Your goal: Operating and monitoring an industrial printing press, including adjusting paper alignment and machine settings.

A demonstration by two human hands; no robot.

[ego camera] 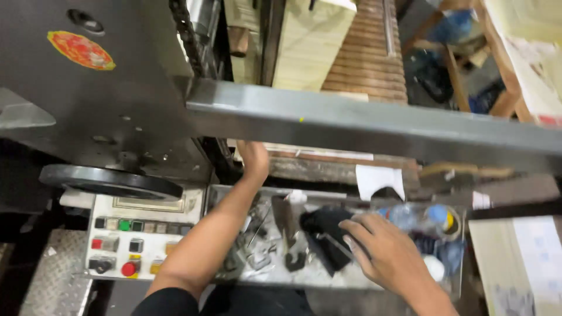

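Note:
My left hand [254, 159] reaches forward under a grey metal bar [374, 126] of the machine; its fingers are hidden beneath the bar, so what it touches cannot be seen. My right hand [383, 251] hovers palm down over a metal tray [275, 278] of tools, fingers spread, resting near a black cloth [322, 225] and a thin metal rod [336, 246]. It grips nothing that I can see.
A control panel [137, 243] with red, green and yellow buttons sits at the left, under a black handwheel [111, 182]. Plastic bottles [424, 217] lie at the tray's right end. Stacked paper sheets [363, 50] rise behind the bar.

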